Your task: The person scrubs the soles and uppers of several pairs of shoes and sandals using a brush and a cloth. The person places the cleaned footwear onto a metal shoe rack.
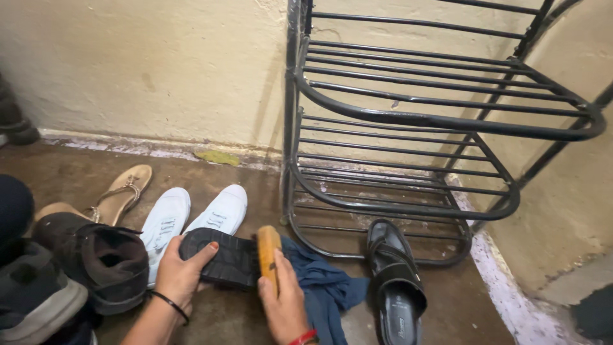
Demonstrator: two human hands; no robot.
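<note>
A black metal shoe rack (408, 121) with barred shelves stands against the cream plaster wall (159, 64), and a black open-toed sandal (396, 281) lies partly on its bottom tier. On the brown floor (242, 172) lie a pair of white sneakers (191, 220), a tan strappy sandal (121, 191), a dark high-top shoe (96, 255) and a crumpled blue cloth (325, 287).

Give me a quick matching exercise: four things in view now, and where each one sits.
Things:
1. black sandal sole
2. wooden brush
3. white sneakers
4. blue cloth

Places:
A. on the floor under the right hand
B. held in the left hand
C. gripped in the right hand, against the sole
D. side by side on the floor, behind the left hand

Pairs: 1-B, 2-C, 3-D, 4-A
</note>
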